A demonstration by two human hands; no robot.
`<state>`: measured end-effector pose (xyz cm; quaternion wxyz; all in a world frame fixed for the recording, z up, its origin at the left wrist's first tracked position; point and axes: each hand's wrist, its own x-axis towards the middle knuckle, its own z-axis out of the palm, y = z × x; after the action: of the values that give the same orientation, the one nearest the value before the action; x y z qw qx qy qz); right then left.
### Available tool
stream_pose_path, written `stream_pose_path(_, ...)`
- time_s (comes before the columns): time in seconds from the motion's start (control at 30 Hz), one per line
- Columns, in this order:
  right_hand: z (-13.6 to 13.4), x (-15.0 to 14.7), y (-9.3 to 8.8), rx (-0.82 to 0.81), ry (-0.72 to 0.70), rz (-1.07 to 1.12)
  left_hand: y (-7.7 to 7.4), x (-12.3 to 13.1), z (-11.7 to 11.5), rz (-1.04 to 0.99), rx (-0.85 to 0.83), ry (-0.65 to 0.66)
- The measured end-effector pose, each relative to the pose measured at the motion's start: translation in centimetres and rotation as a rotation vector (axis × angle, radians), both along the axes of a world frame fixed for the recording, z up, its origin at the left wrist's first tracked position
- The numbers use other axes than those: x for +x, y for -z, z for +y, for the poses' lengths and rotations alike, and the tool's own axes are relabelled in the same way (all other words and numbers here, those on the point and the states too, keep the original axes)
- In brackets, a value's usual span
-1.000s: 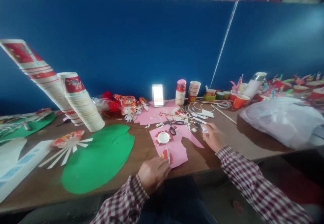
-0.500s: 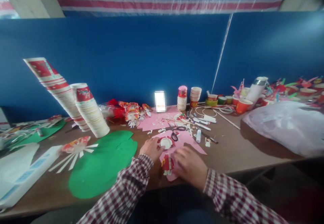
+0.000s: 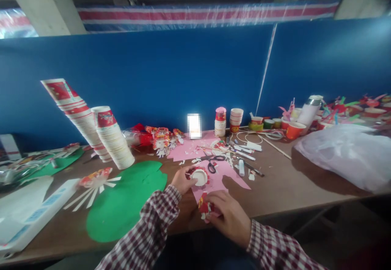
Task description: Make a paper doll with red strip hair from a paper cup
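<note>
My left hand (image 3: 181,180) is closed on the left rim of a round cut paper cup piece (image 3: 200,177), white inside with a fringed red edge. Lower down, my right hand (image 3: 229,216) pinches a small red-and-yellow paper cutout (image 3: 203,205) with white ends, partly hidden behind the fingers. Both hands are over pink paper (image 3: 218,176) near the table's front edge. Just beyond the cup piece lie black-handled scissors (image 3: 211,167).
Tall stacks of paper cups (image 3: 114,143) lean at the left, behind a green paper sheet (image 3: 128,200). Markers (image 3: 244,152), a glue stick (image 3: 241,167) and scraps lie ahead. A translucent plastic bag (image 3: 342,154) rests at the right. Decorated paper figures (image 3: 161,141) stand at the back.
My right hand has closed on the red paper cutout and tilted it up from the pink paper. My left fingers have curled around the cup piece's edge. The view has shifted slightly.
</note>
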<state>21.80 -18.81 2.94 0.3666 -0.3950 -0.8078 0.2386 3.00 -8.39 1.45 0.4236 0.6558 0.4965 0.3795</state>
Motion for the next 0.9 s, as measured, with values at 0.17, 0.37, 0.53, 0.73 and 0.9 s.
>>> stream_pose_path(0.17, 1.4, 0.2, 0.3, -0.421, 0.071, 0.418, -2.4, 0.8, -2.0, -0.619, -0.204, 0.053)
stream_pose_path(0.37, 2.4, -1.1, -1.2, -0.990, -0.171, 0.960, -4.6, 2.1, -4.7, -0.766, -0.120, 0.265)
stream_pose_path(0.53, 2.2, -1.9, -2.0, -1.111, -0.228, 1.096, -4.2, 2.3, -5.9, -0.669, -0.132, 0.292)
stream_pose_path(0.73, 1.7, -2.5, -1.6, -1.159, -0.230, 1.125, -3.3, 2.3, -6.5, -0.716, -0.148, 0.325)
stream_pose_path(0.9, 1.5, -3.0, -1.7, -1.085, -0.306, 1.187, -3.5, 2.5, -6.9, -0.722, -0.154, 0.306)
